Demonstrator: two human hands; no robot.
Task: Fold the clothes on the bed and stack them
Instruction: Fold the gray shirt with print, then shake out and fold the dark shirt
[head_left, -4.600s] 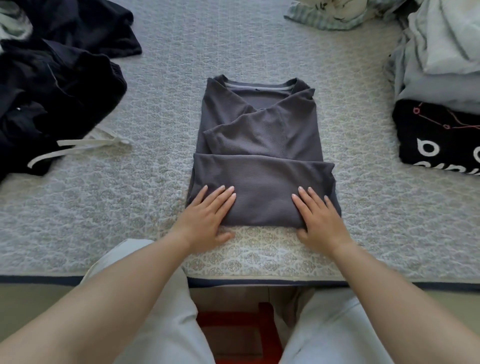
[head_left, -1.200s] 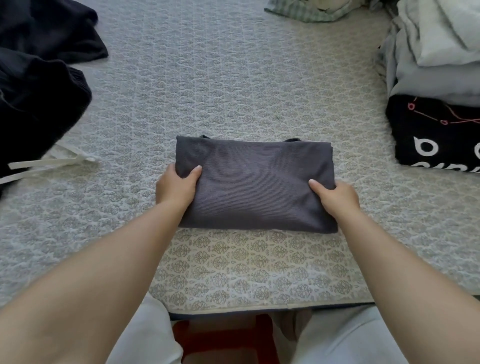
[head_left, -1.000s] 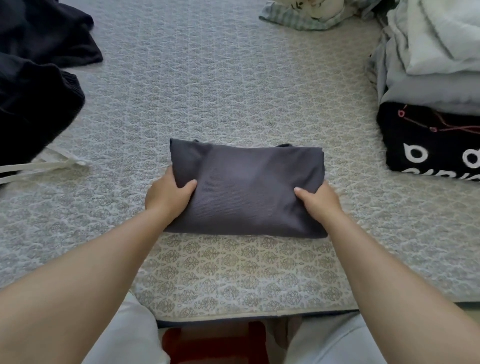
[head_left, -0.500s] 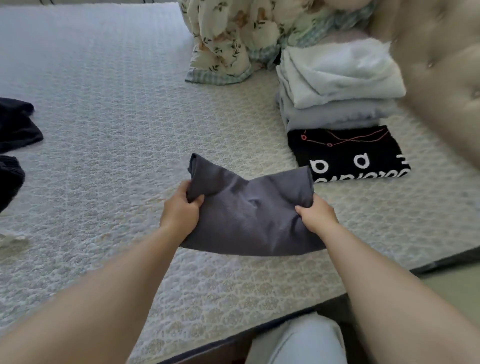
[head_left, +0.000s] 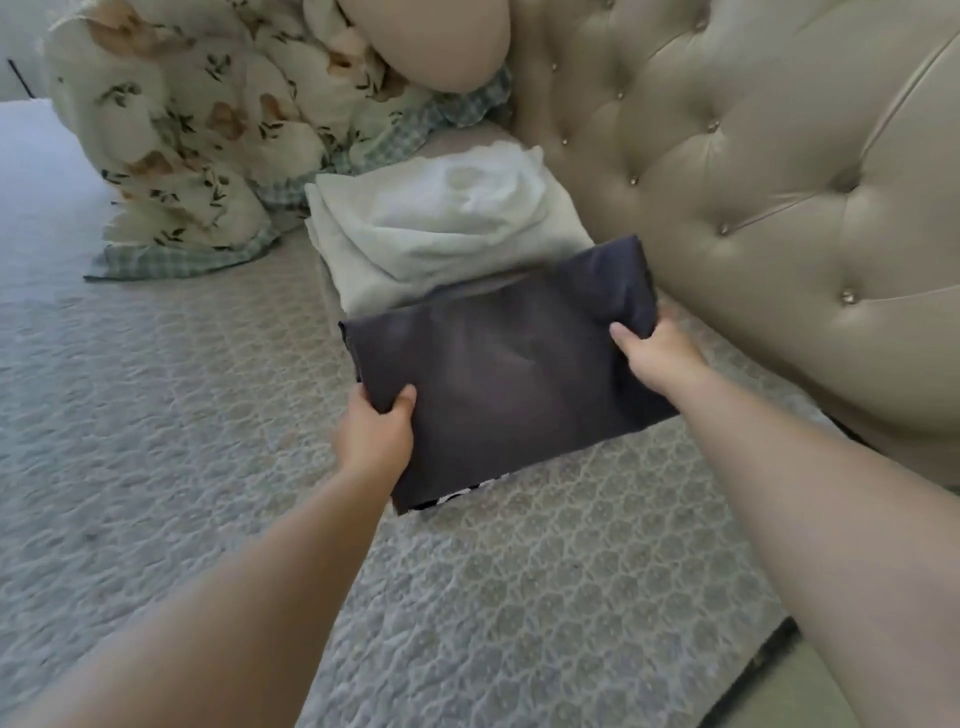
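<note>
Running across the near ground, the bed (head_left: 156, 467) has a quilted grey cover with a small repeating pattern; its near right edge cuts off in a dark line at the lower right corner, and the broad left stretch of cover lies open. Both forearms reach forward from the near edge. The left hand (head_left: 374, 436) grips the near left corner of the folded grey shirt (head_left: 498, 384), thumb curled over the top and fingers hidden beneath. The right hand (head_left: 654, 353) pinches the shirt's far right corner, thumb on top, the cloth bunching into a soft roll there. The shirt is a flat, dark grey rectangle of fine knit, held up off the cover and tilted, its right side higher and farther. A sliver of black garment with white print (head_left: 457, 496) peeps out under its near edge. Just behind it sits a stack of folded pale clothes (head_left: 441, 223), white and light grey, soft and rumpled on top; the shirt overlaps the stack's near side. To the right rises a tufted beige headboard (head_left: 753, 182), glossy and padded with small studs, close beside the right hand. Far left lies a floral quilt (head_left: 197, 130) with a checked border, heaped loosely, and a smooth beige pillow (head_left: 431, 41) above it.
</note>
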